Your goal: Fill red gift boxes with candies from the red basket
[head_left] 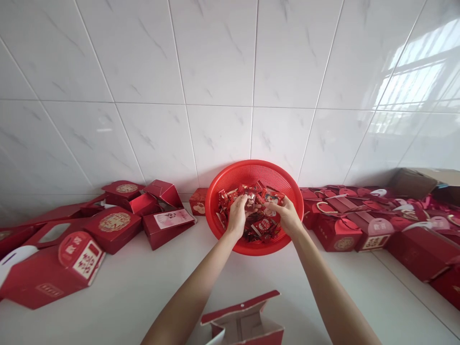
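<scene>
Both hands are over a red plastic mesh basket (253, 166) filled with red-wrapped candies (264, 225). My left hand (237, 215) has its fingers closed on a small dark red candy packet (250, 202). From the other side, my right hand (285, 214) pinches near the same spot, by a red packet with a printed figure (272, 196); exactly what its fingertips grip is partly hidden. Between my forearms, at the lower edge, a red gift box (247, 330) stands with its top open and a pale inside showing.
Left of the basket, several red gift boxes (115, 227) lie jumbled on the white counter (151, 292). Many handled red boxes (339, 235) are packed along the right side, with a brown cardboard box (413, 182) behind them. White tiled wall (219, 139) rises directly behind the basket.
</scene>
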`<state>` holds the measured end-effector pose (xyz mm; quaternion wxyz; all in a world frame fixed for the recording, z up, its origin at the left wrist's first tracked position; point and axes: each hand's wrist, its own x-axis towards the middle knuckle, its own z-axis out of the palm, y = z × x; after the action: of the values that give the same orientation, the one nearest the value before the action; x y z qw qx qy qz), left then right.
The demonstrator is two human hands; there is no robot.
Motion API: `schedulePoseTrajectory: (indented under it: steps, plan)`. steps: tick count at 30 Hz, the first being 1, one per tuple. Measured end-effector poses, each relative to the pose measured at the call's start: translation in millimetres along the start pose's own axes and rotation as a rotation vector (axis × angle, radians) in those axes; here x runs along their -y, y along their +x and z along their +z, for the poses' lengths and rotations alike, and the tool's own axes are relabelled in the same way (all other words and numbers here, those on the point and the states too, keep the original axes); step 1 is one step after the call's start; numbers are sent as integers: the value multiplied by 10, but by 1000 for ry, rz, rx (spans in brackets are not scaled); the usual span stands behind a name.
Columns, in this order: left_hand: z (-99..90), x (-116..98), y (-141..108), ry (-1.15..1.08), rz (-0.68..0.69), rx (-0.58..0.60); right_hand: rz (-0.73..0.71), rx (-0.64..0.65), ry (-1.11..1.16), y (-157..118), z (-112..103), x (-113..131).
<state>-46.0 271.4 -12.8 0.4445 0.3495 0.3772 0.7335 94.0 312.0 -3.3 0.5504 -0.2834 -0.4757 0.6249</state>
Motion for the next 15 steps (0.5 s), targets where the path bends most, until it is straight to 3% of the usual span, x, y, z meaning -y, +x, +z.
schedulePoseTrajectory:
  steps: [3,15]
  plan:
    - [-6,-2,8,-7,-9,-8,-12,31,-8,1,-6,-18]
    - [-10,8,-6,18,-28,-36,-28,-49,55,-3,-4,-10]
